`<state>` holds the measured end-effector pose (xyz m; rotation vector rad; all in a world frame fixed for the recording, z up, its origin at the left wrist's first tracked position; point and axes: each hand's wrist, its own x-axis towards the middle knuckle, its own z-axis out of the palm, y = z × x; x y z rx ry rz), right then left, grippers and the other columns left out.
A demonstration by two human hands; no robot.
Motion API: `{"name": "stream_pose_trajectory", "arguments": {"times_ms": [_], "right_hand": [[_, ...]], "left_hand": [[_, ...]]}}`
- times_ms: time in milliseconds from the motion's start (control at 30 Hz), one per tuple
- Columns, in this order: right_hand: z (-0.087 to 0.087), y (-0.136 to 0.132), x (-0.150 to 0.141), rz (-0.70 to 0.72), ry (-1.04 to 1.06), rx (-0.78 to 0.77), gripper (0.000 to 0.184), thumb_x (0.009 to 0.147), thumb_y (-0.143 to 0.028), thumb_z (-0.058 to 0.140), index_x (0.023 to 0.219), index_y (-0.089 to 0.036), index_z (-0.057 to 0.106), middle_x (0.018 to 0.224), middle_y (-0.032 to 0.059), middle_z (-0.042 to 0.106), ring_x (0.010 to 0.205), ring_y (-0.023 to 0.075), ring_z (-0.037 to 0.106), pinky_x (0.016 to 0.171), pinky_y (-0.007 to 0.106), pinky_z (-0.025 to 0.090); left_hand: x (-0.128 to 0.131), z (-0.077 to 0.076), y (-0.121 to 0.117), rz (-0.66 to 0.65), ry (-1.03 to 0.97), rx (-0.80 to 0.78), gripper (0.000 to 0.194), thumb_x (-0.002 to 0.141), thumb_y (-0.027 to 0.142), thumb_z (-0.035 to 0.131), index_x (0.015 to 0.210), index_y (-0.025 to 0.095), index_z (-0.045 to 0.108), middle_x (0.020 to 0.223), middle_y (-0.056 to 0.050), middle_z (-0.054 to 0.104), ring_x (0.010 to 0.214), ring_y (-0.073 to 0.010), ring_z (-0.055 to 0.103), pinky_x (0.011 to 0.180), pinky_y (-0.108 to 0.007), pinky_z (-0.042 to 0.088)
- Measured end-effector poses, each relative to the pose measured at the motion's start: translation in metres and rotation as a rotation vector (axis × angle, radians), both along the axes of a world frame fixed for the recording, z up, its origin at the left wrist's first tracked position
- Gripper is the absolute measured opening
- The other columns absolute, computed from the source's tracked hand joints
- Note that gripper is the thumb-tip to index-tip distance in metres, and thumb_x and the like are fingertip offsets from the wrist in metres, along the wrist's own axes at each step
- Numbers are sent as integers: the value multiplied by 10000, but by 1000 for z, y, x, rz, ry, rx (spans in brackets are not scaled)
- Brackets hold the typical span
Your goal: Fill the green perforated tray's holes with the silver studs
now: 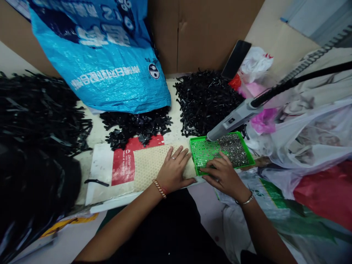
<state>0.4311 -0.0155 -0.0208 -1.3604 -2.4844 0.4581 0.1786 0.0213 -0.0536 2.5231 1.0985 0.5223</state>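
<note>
My left hand [175,169] lies flat with its fingers spread on a cream honeycomb-patterned mat [148,165], just left of a green tray [195,158]. The tray holds several small silvery screws [233,148]. My right hand [223,173] rests at the tray's near edge, its fingers curled down onto the rim; whether it holds anything is hidden. A grey powered screwdriver [236,117] hangs on a black cable with its tip over the tray's far left corner, touched by neither hand.
Heaps of small black plastic parts lie at the left [38,110], centre [134,124] and back [206,99]. A blue woven sack [104,55] leans on cardboard. A dark phone [236,58] and plastic bags [302,135] crowd the right.
</note>
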Motion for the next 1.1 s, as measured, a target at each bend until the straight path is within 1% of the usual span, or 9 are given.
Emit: {"name": "stream_pose_trajectory", "arguments": {"times_ms": [167,300,433,500,567,667,767,967,1100], "right_hand": [[2,5,12,-69,11,54,230,992,-388,544,1125,-295,706,1024,34,667,997,230,613,1161,601,208],[4,13,-5,49,32,35,332,997,-386,531,1288,-253,619,1210,80,640,1149,256,577,1161,597,235],[8,19,-5,131,7,3,255,1003,-387,529,1182,-268,665,1183,54,663,1121,240,605,1147,580,285],[9,16,10,40,0,43,264,1023,-362,487,1200,-267,657,1186,65,665,1101,243,617,1087,551,380],[8,11,28,-144,-64,113,310,1031,-374,460,1229,-222,642,1170,105,664,1059,272,629,965,509,483],[3,2,43,-359,-208,168,377,1030,-423,441,1170,-156,668,1040,137,677,920,296,654,806,464,538],[-6,-5,28,-373,-191,147,388,1044,-397,409,1143,-129,671,993,144,666,877,281,656,772,430,542],[-11,-10,-28,-235,8,29,323,1053,-325,399,1242,-167,608,1069,129,643,951,262,628,836,429,522],[-1,-12,-23,-189,138,-20,276,1054,-287,412,1231,-197,603,1125,102,639,1027,237,608,896,406,491]], "left_hand": [[0,-1,1,-1,2,-22,880,775,649,711,1424,114,454,1491,-172,469,1444,-346,323,1216,-576,118],[0,0,0,8,18,-22,942,786,646,699,1491,115,371,1508,-169,447,1460,-333,293,1226,-550,88],[-1,2,0,-7,71,-20,946,806,655,679,1548,203,304,1541,-144,405,1470,-336,269,1219,-562,92],[-1,3,0,-17,83,-23,938,813,668,664,1554,226,295,1546,-140,397,1472,-336,263,1217,-567,94],[-2,2,1,-19,81,-24,941,819,671,654,1559,225,282,1547,-138,395,1475,-330,256,1220,-562,87],[-2,1,1,-12,77,-25,936,820,666,655,1558,223,286,1547,-136,396,1479,-328,246,1221,-563,83],[-2,1,0,-13,80,-26,934,815,668,662,1552,222,302,1545,-138,400,1477,-329,250,1219,-567,94],[-4,-1,0,-17,83,-1,937,823,675,655,1556,214,297,1549,-142,390,1474,-329,255,1223,-559,84],[-4,-2,0,-19,90,2,946,819,679,656,1559,216,291,1553,-137,384,1480,-320,241,1226,-549,80]]}}
